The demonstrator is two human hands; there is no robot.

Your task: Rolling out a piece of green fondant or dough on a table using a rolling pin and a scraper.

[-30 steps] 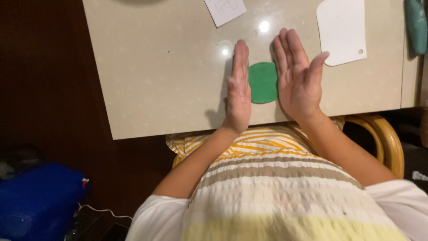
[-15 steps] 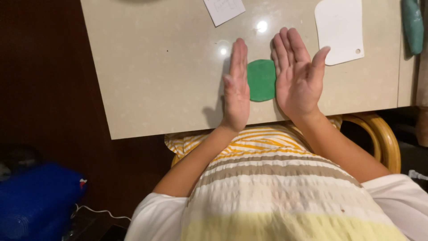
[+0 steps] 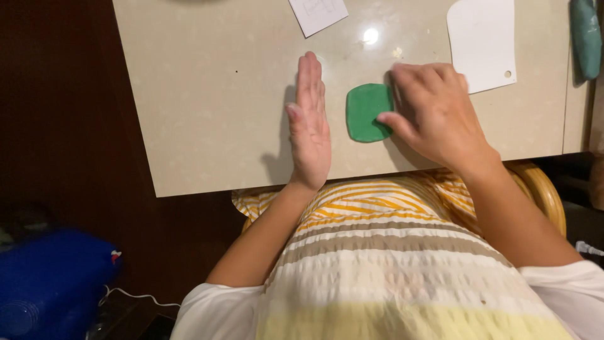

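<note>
Head view, read from left to right. A blue bag (image 3: pixel 47 283) lies on the dark floor at far left, beside the pale stone-look table (image 3: pixel 207 107). On the table the left hand (image 3: pixel 309 126) stands on its edge, fingers straight and together, flat and gripping nothing, just left of the green clay slab (image 3: pixel 367 112) with a narrow gap between them. Half a second ago the right hand was likewise raised, palm open, on the slab's other side; now the right hand (image 3: pixel 434 113) has turned palm down, and its thumb and curled fingers touch the slab's right edge, pinching lightly at it. The slab, formerly round, now shows squared sides; the flanking palms appear to have pressed it into that outline. A white plastic scraper (image 3: pixel 483 41) lies beyond the right hand, a white paper card (image 3: pixel 318 12) at the top edge, and a teal tool (image 3: pixel 586 34) at far right.
</note>
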